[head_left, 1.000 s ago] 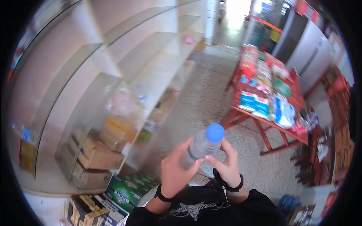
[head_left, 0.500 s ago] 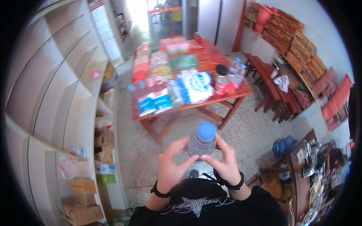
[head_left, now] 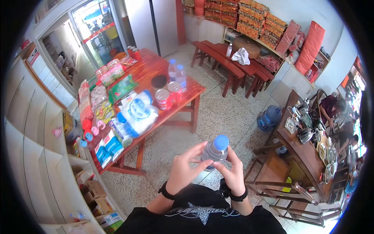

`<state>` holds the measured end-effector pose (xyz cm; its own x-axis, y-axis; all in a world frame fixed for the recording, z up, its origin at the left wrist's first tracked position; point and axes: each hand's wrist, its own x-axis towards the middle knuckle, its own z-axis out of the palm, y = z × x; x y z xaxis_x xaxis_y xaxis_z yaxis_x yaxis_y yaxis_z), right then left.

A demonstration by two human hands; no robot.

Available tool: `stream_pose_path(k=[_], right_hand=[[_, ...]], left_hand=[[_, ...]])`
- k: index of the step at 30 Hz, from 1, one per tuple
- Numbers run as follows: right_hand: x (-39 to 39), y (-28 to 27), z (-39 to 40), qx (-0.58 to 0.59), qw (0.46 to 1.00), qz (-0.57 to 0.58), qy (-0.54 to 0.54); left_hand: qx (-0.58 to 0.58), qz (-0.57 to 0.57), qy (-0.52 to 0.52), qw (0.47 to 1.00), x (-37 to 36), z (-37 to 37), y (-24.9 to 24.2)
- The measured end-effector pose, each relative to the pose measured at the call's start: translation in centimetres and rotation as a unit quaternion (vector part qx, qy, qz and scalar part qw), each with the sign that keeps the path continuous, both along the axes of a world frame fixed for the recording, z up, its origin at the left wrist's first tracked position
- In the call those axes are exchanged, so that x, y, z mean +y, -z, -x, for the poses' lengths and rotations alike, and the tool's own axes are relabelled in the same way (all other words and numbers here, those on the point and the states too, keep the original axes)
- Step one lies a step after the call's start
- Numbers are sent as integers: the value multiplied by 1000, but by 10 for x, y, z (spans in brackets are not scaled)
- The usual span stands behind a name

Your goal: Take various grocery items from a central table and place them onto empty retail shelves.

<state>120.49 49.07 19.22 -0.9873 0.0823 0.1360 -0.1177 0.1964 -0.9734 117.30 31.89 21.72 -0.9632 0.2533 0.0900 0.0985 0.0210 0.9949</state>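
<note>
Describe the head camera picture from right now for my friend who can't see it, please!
A person's left hand and right hand hold a clear bottle with a blue cap. Beyond it, to the left, a red table bears packets and cans; farther back, to the right, stand reddish-brown benches.

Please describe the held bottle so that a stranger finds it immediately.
Find the black shirt at the bottom. Above it, the left hand and right hand hold a clear bottle with a blue cap. Unlike the blue-capped bottles on the red table, it is held.
</note>
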Motion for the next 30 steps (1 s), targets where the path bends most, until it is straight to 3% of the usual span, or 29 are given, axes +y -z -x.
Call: stream_pose_path(k=[12, 15, 20, 23, 30], right_hand=[[2, -16, 141, 59, 995, -71, 32], [-2, -14, 173, 71, 994, -61, 48], [-6, 2, 208, 5, 999, 49, 20], [-6, 10, 233, -3, 1000, 9, -14], [0, 33, 311, -35, 991, 46, -124]], left_hand=[[78, 21, 57, 995, 1, 160, -13], [88, 25, 60, 994, 0, 193, -14], [23, 51, 56, 997, -3, 226, 0], [23, 69, 25, 997, -7, 239, 6], [0, 47, -101, 994, 2, 275, 25]])
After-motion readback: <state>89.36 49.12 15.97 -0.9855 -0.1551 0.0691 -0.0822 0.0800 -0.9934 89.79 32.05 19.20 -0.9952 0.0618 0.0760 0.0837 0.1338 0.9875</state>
